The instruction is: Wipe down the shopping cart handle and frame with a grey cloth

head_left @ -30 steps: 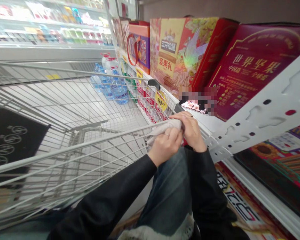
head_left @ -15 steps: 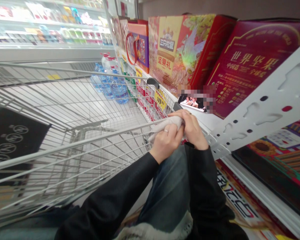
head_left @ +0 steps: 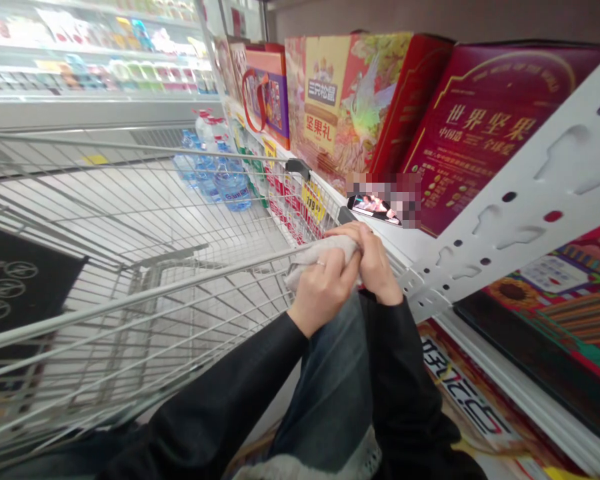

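A pale grey cloth is bunched over the rim of a wire shopping cart, near its corner. My left hand, with a ring on one finger, is closed on the cloth. Pressed against it, my right hand has its fingers curled over the cloth's far end; part of its grip is hidden by the left hand. Just beyond the hands, a phone with a lit screen leans on the shelf, partly blurred out.
Gift boxes line the shelf behind the phone. A white perforated shelf bracket slants along the right. Large water bottles stand on the floor past the cart. A dark panel is at the cart's left. My knee is below my hands.
The whole view has shifted slightly, so the shelf and hands appear a little further left. Both hands stay on the cloth at the cart rim.
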The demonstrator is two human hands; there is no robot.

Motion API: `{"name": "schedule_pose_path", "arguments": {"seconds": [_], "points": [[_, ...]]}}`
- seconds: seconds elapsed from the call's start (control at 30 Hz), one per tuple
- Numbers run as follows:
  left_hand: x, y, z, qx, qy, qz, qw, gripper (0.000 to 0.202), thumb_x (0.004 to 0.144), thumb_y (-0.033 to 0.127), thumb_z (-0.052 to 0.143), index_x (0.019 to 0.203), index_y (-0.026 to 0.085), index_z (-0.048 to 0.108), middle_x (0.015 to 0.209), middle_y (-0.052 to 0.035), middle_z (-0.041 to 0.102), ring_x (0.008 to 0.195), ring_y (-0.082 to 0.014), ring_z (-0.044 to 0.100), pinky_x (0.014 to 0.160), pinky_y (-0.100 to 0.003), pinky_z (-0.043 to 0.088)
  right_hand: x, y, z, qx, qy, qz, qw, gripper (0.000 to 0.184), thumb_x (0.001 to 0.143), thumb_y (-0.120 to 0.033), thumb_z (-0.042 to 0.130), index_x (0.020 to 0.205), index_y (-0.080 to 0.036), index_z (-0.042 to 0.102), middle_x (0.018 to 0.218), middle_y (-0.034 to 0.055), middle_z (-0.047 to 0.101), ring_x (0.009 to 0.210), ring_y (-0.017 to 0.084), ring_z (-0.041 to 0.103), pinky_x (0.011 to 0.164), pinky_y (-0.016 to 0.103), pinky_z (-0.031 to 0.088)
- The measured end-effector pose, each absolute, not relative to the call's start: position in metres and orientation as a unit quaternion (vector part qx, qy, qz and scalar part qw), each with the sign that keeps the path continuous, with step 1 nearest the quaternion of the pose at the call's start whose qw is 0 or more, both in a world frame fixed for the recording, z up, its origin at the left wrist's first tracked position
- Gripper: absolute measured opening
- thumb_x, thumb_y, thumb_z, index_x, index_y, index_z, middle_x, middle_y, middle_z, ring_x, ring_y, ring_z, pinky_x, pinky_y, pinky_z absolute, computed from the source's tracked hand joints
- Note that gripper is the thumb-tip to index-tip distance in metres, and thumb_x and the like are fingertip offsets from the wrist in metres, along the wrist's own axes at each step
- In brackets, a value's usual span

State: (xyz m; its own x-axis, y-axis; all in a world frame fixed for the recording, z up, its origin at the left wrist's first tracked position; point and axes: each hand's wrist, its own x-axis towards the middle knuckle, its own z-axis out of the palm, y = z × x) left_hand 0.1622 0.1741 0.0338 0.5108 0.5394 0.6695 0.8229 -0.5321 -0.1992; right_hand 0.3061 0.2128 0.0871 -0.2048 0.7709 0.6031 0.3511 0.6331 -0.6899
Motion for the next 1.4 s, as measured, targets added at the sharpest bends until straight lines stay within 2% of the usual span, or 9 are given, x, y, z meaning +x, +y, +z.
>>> {"name": "schedule_pose_path", "arguments": {"seconds": [0.07, 0.27, 0.5, 0.6, 0.73, 0.87, 1.03, 1.17, 1.4], "points": [[0.157, 0.174, 0.031, -0.821, -0.415, -0.278, 0.275, 0.040, 0.101, 0.018, 0.045, 0.140, 0.021, 0.057, 0.086, -0.0049, 0.056, 0.079, -0.0180, 0.060, 0.058, -0.027, 0.041, 0.306, 0.212, 0.087, -0.380, -0.740, 0.227, 0.507, 0.071, 0.111, -0.046, 0.011, 0.105, -0.027, 0.079, 0.113, 0.0027, 0.078, 0.115, 0.021, 0.066, 0.112, 0.043, 0.044], [0.139, 0.163, -0.024, -0.851, -0.371, -0.250, 0.275, 0.023, 0.100, 0.018, 0.048, 0.110, 0.018, 0.069, 0.084, -0.0049, 0.056, 0.069, -0.0147, 0.054, 0.051, -0.025, 0.037, 0.303, 0.213, 0.084, -0.368, -0.749, 0.198, 0.515, 0.072, 0.110, -0.051, 0.011, 0.105, -0.027, 0.079, 0.110, 0.0030, 0.079, 0.110, 0.022, 0.067, 0.109, 0.044, 0.045], [0.110, 0.147, 0.059, -0.766, -0.391, -0.391, 0.327, 0.051, 0.096, 0.017, 0.057, 0.146, 0.026, 0.057, 0.076, 0.0016, 0.048, 0.061, -0.0108, 0.045, 0.053, -0.026, 0.031, 0.293, 0.209, 0.081, -0.390, -0.720, 0.185, 0.543, 0.078, 0.109, -0.056, 0.006, 0.097, -0.029, 0.078, 0.103, 0.0036, 0.078, 0.106, 0.022, 0.066, 0.107, 0.045, 0.046], [0.109, 0.149, 0.059, -0.756, -0.408, -0.369, 0.355, 0.056, 0.094, 0.017, 0.058, 0.149, 0.028, 0.054, 0.074, 0.0018, 0.048, 0.062, -0.0112, 0.048, 0.053, -0.025, 0.033, 0.291, 0.209, 0.079, -0.387, -0.717, 0.180, 0.551, 0.078, 0.109, -0.056, 0.006, 0.096, -0.029, 0.079, 0.101, 0.0038, 0.078, 0.105, 0.022, 0.066, 0.107, 0.045, 0.047], [0.118, 0.154, -0.005, -0.834, -0.394, -0.233, 0.309, 0.034, 0.094, 0.016, 0.054, 0.124, 0.021, 0.069, 0.081, -0.0041, 0.057, 0.069, -0.0142, 0.057, 0.049, -0.022, 0.035, 0.291, 0.210, 0.078, -0.384, -0.713, 0.174, 0.560, 0.076, 0.110, -0.054, 0.008, 0.097, -0.029, 0.079, 0.102, 0.0033, 0.078, 0.105, 0.021, 0.067, 0.106, 0.044, 0.045], [0.123, 0.149, -0.036, -0.845, -0.379, -0.233, 0.298, 0.022, 0.090, 0.015, 0.057, 0.102, 0.019, 0.074, 0.081, -0.0048, 0.060, 0.065, -0.0142, 0.055, 0.047, -0.023, 0.035, 0.291, 0.211, 0.077, -0.383, -0.714, 0.173, 0.559, 0.076, 0.109, -0.055, 0.009, 0.096, -0.029, 0.079, 0.100, 0.0031, 0.078, 0.104, 0.022, 0.067, 0.104, 0.045, 0.046], [0.107, 0.135, 0.040, -0.790, -0.379, -0.347, 0.335, 0.046, 0.092, 0.015, 0.058, 0.136, 0.023, 0.065, 0.073, 0.0014, 0.048, 0.060, -0.0122, 0.047, 0.053, -0.026, 0.035, 0.290, 0.212, 0.076, -0.382, -0.711, 0.173, 0.565, 0.077, 0.109, -0.054, 0.008, 0.096, -0.029, 0.079, 0.101, 0.0034, 0.078, 0.103, 0.022, 0.067, 0.104, 0.045, 0.047], [0.093, 0.131, 0.078, -0.719, -0.419, -0.433, 0.348, 0.056, 0.088, 0.015, 0.065, 0.143, 0.026, 0.061, 0.073, 0.0033, 0.044, 0.059, -0.0098, 0.043, 0.054, -0.026, 0.030, 0.288, 0.211, 0.075, -0.381, -0.714, 0.151, 0.568, 0.072, 0.110, -0.052, 0.011, 0.094, -0.030, 0.078, 0.098, 0.0032, 0.077, 0.102, 0.023, 0.065, 0.103, 0.045, 0.045], [0.096, 0.131, -0.038, -0.833, -0.416, -0.235, 0.279, 0.032, 0.088, 0.015, 0.060, 0.115, 0.025, 0.074, 0.085, -0.0045, 0.059, 0.069, -0.0141, 0.057, 0.050, -0.024, 0.035, 0.283, 0.204, 0.074, -0.376, -0.748, 0.079, 0.541, 0.052, 0.110, -0.041, 0.024, 0.104, -0.025, 0.073, 0.100, 0.0077, 0.072, 0.101, 0.025, 0.061, 0.102, 0.046, 0.043]]}}
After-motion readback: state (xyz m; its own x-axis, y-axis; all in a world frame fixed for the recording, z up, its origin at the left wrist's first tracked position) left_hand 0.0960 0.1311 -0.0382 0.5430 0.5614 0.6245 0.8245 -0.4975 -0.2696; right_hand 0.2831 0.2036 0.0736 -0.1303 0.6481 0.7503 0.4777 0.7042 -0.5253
